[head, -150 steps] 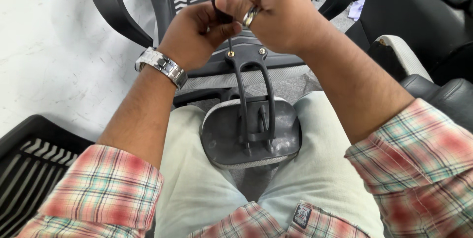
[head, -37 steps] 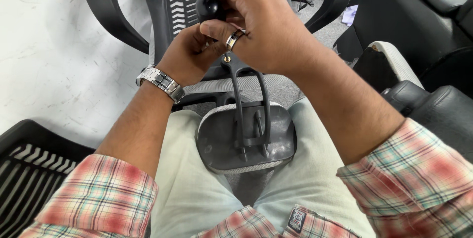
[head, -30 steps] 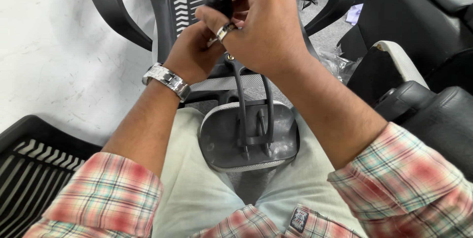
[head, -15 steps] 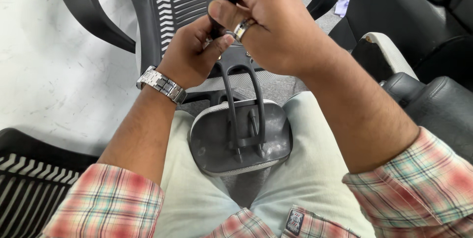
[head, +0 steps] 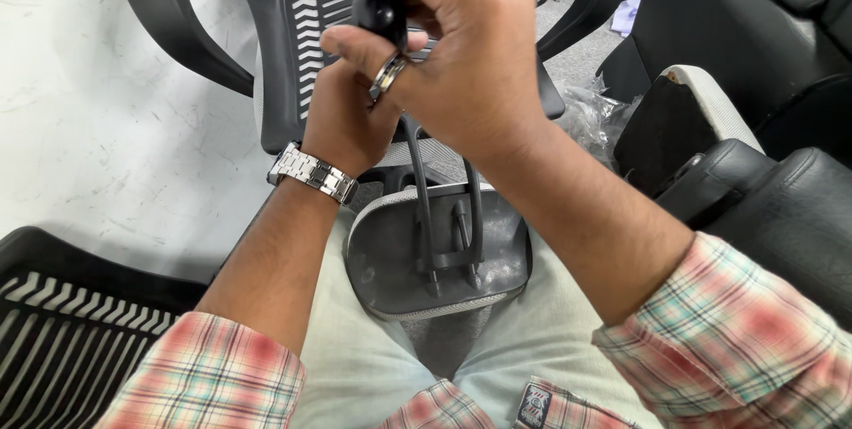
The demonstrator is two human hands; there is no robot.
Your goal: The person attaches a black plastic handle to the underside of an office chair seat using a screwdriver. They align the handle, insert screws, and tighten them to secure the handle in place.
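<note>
While the right hand [head: 470, 83] is closed around a black tool handle [head: 380, 10] at the upper centre of the frame, the left hand [head: 346, 123] grips beneath it, above the grey chair headrest [head: 435, 256] on the lap.

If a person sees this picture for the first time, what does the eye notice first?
First, the two hands joined at top centre: the right hand grips a black tool handle, with the left hand just beneath it. Below them, a grey headrest lies on the person's lap. A silver wristwatch shines on the left wrist.
</note>
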